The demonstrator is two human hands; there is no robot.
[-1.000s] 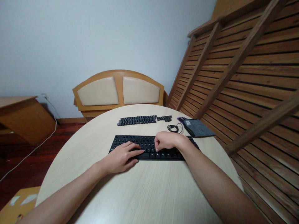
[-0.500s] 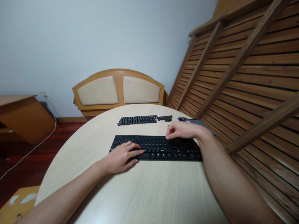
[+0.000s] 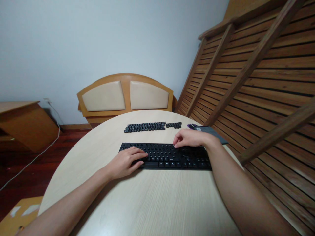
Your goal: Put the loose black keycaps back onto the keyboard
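Observation:
A black keyboard (image 3: 159, 156) lies on the pale round table, partly covered by both hands. Many of its keys in the upper rows look bare of caps, while the front row still carries wide caps. My left hand (image 3: 128, 161) rests over its left end, fingers stretched out and apart. Above the keyboard's back edge, right of the middle, my right hand (image 3: 188, 137) has its thumb and fingertips pinched together. Whatever may be between them is too small to make out. Behind the keyboard, loose black keycaps (image 3: 145, 126) stand in rows, with a smaller group of keycaps (image 3: 173, 125) beside them.
A dark grey pouch (image 3: 209, 131) with a purple edge lies at the table's right rim, past my right hand. Leaning wooden slats (image 3: 241, 85) flank the table (image 3: 157, 203) on the right. A padded headboard (image 3: 126, 95) stands behind it; a white cable (image 3: 36, 159) runs across the floor.
My left hand has slid a little to the left over the keyboard. My right hand has shifted slightly left, still pinched. The keycap rows stay where they were.

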